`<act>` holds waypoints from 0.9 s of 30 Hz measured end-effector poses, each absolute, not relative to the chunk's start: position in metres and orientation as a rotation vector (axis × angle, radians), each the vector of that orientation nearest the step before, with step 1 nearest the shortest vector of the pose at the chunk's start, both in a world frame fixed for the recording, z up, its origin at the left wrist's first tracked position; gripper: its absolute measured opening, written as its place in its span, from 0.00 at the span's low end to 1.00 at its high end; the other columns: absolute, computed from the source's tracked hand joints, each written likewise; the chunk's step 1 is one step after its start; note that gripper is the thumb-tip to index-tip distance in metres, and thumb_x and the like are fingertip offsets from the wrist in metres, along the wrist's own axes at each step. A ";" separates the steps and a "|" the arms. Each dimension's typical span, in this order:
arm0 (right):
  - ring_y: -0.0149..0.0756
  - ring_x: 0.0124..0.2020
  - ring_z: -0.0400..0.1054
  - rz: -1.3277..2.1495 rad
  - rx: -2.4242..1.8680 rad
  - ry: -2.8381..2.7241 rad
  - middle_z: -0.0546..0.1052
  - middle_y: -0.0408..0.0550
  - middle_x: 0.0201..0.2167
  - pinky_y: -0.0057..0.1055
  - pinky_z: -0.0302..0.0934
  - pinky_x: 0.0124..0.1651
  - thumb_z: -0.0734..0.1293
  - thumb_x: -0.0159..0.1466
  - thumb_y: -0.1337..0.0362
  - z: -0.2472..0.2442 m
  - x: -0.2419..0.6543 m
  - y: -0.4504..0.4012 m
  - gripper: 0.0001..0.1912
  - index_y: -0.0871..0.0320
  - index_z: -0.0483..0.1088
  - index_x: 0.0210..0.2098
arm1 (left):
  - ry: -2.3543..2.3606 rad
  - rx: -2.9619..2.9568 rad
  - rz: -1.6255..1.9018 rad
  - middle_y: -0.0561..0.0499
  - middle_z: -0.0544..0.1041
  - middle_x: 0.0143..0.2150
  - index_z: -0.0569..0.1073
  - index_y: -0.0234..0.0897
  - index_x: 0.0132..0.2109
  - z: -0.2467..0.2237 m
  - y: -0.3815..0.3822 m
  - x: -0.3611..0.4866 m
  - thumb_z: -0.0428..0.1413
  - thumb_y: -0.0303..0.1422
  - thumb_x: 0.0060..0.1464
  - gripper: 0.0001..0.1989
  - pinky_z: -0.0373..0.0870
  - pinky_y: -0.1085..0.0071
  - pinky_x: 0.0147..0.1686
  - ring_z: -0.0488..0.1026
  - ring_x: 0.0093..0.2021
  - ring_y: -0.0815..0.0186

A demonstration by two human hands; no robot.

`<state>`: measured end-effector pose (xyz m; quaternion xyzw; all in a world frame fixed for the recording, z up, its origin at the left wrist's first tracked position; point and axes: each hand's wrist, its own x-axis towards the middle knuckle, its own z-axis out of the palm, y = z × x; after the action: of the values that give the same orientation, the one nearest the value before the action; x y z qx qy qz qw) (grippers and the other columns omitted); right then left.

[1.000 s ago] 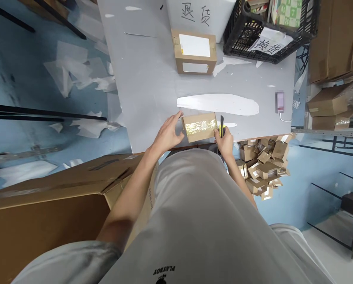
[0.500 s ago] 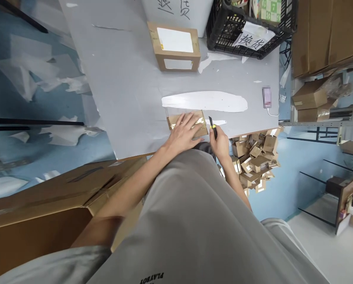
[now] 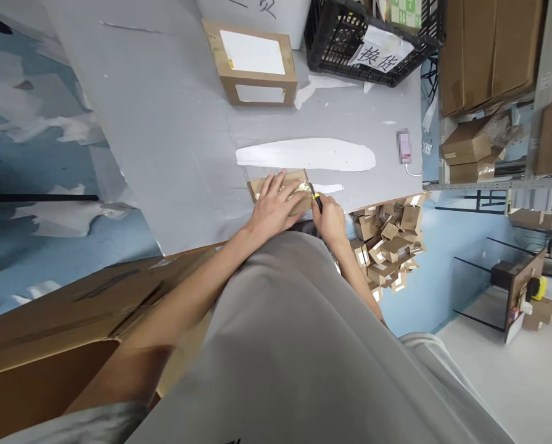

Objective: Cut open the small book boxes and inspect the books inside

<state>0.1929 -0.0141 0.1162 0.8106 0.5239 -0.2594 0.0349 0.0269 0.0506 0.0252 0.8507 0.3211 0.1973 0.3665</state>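
Note:
A small cardboard box with shiny clear tape lies at the front edge of the grey table. My left hand rests flat on top of it, fingers spread. In my right hand is a box cutter with a black and yellow body. Its blade is at the right end of the box; whether it has gone into the tape cannot be made out. Just beyond the box lies a long white paper strip, and a smaller white scrap is to its right.
A larger cardboard box with white labels stands farther back, beside a black plastic crate. At the right is a phone with a cable. Many small boxes are heaped below the table's right side; a big open carton stands at lower left.
My right hand has brought the box cutter leftward, from beside the box to its right end. My left hand stays on the box. The whole view has shifted somewhat.

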 end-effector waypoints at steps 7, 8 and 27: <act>0.53 0.58 0.82 -0.730 2.355 1.399 0.84 0.66 0.59 0.41 0.72 0.60 0.56 0.84 0.64 0.139 0.170 0.015 0.20 0.62 0.73 0.66 | 0.842 2.149 0.594 0.43 0.74 0.77 0.80 0.49 0.70 0.016 0.048 0.031 0.61 0.39 0.67 0.25 0.48 0.24 0.82 0.56 0.84 0.32; 0.53 0.58 0.82 -0.732 2.339 1.381 0.85 0.66 0.59 0.41 0.73 0.59 0.56 0.84 0.64 0.143 0.168 0.016 0.20 0.62 0.73 0.65 | 0.840 2.140 0.604 0.43 0.74 0.77 0.80 0.49 0.69 0.014 0.048 0.031 0.62 0.40 0.67 0.25 0.48 0.24 0.82 0.56 0.84 0.32; 0.56 0.56 0.83 -0.800 2.413 1.344 0.88 0.61 0.53 0.39 0.69 0.57 0.56 0.85 0.59 0.166 0.183 -0.010 0.20 0.57 0.75 0.64 | 0.867 2.138 0.580 0.43 0.74 0.78 0.80 0.51 0.69 0.013 0.047 0.025 0.63 0.45 0.68 0.25 0.47 0.25 0.82 0.57 0.85 0.34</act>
<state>0.1832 -0.0101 0.1659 0.8317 0.4632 -0.2757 0.1329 0.0249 0.0471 0.0125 0.8342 0.3383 0.2263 0.3720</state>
